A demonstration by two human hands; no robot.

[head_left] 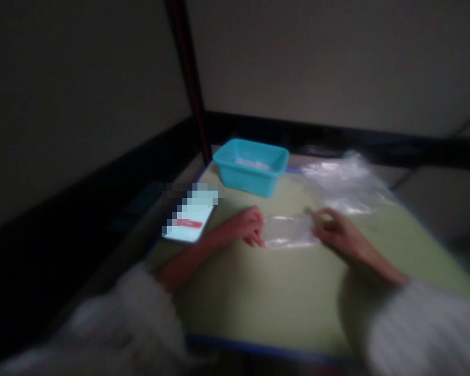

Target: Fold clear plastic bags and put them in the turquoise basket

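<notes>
A small clear plastic bag (292, 231) lies nearly flat over the table, stretched between my two hands. My left hand (253, 227) is at its left end, fingers bent and closed on the edge. At the bag's right end, my right hand (337, 232) pinches the other edge between thumb and fingers. The picture is dim and blurred, so whether anything is inside the bag does not show.
A turquoise plastic basket (246, 179) stands at the back of the green table (282, 297), with some pale, clear pieces inside. Crumpled clear plastic (344, 183) lies at the back right. A lit phone (191, 216) rests at the left edge.
</notes>
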